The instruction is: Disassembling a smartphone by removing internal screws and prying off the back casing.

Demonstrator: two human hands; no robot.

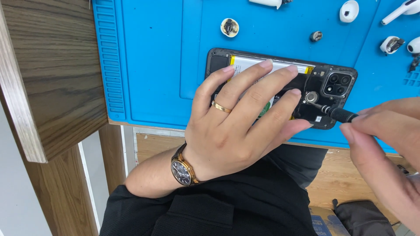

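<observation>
An opened black smartphone (326, 85) lies back-side up on a blue work mat (153, 65), its battery and camera block exposed. My left hand (238, 118), with a gold ring and a wristwatch, presses flat on the phone's middle with its fingers spread. My right hand (385, 144) comes in from the right and pinches a small black screwdriver (337, 112). The screwdriver's tip touches the phone just below the camera block, beside a round silver part.
Several white earbud parts (349, 11) and small round components (229, 27) lie scattered along the far side of the mat. A wooden panel (48, 74) stands at the left. The mat's front edge meets the wooden desk edge near my body.
</observation>
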